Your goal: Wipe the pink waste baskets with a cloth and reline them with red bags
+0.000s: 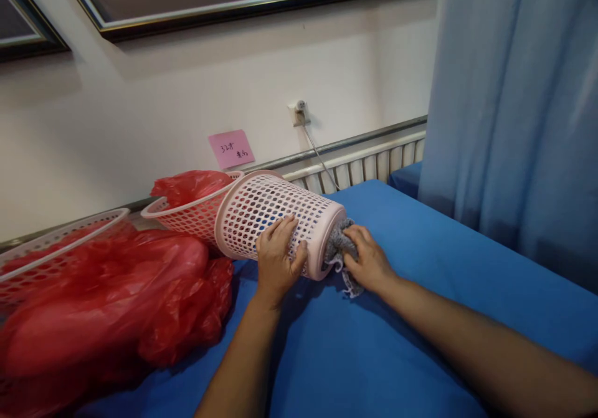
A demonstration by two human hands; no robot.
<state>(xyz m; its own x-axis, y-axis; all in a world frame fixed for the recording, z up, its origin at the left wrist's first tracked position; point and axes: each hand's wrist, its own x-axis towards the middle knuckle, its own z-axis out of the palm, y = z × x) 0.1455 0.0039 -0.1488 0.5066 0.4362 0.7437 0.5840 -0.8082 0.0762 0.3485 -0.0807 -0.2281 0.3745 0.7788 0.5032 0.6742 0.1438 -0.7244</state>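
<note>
A pale pink perforated plastic wastebasket [308,215] lies on its side on a blue-covered surface, its base facing right. My left hand [278,256] grips its side near the base, thumb and fingers apart against the lattice. With bent fingers, my right hand [367,257] presses a grey cloth [337,243] with a frayed whitish edge against the base. A loose end of the cloth hangs below onto the blue sheet.
Two more pink baskets, one upright behind [196,218] and one at left [112,218], hold red plastic bags. A large red bag [103,306] covers the left side. The blue sheet [355,356], wall socket [299,114], radiator [374,166] and blue curtain [509,106] surround my hands.
</note>
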